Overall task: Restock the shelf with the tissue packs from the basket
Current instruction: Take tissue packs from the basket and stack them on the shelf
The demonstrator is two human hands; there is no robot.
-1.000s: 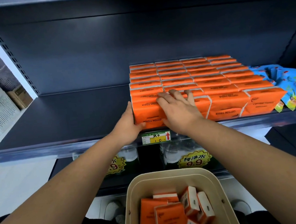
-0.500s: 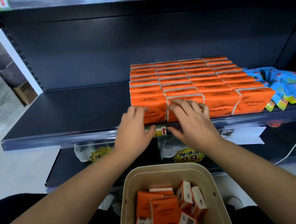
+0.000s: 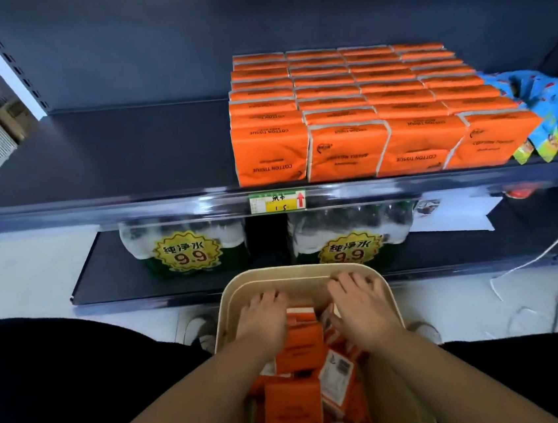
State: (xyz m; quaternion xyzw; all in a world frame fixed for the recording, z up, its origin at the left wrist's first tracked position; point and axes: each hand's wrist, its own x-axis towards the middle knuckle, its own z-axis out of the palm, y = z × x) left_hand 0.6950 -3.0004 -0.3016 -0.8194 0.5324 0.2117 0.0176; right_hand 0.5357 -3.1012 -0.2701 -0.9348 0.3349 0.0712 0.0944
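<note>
— Where are the loose orange plastic-wrapped tissue packs (image 3: 300, 348)?

— Heaped in the beige round-cornered plastic basket (image 3: 298, 273), low and close in front of the person. Both hands are down among them.

— Holding anything?

— I cannot tell. The left hand (image 3: 264, 328) lies palm down, fingers bent over the far end of the heap. The right hand (image 3: 364, 311) does likewise, its fingertips (image 3: 350, 279) near the far rim. The palms hide whatever is under them.

— Which pack is nearest?

— One between the two hands, broad face up, touching the left hand's inner edge. Its long axis I cannot make out.

— And where does it go?

— Up and ahead, onto the dark metal shelf (image 3: 111, 167). The stocked block of orange packs (image 3: 362, 99) fills the right part. The bare stretch lies to its left, so I judge the left hand better placed.
</note>
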